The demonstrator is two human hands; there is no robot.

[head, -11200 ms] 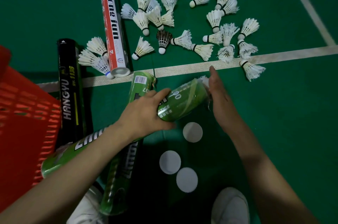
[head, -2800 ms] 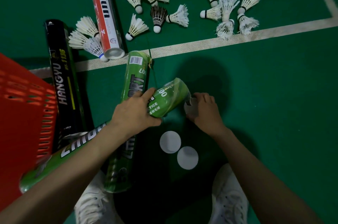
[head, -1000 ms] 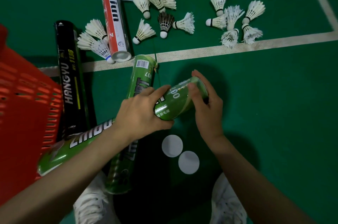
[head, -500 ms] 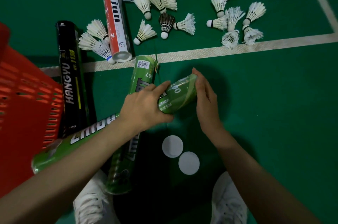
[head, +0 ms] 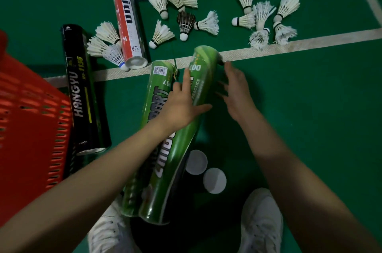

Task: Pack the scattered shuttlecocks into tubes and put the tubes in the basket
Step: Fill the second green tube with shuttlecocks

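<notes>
Head view: green court floor (head: 310,128), matte, crossed by a woven white line (head: 310,43). Left hand (head: 182,104) wrapped around a glossy green tube (head: 175,153), thumb on the near side, fingers clamped on its wall. Right hand (head: 235,91) just right of the tube's far end, fingers spread, contact unclear. Second green tube (head: 157,87) alongside. Feathered shuttlecocks (head: 260,15) scattered beyond the line. Slotted red plastic basket (head: 31,118) at left. Two flat white round caps (head: 206,170) near.

Glossy green tube (head: 203,70), feathered shuttlecocks (head: 159,2) — slotted red plastic basket (head: 31,112), matt floor (head: 310,108).
</notes>
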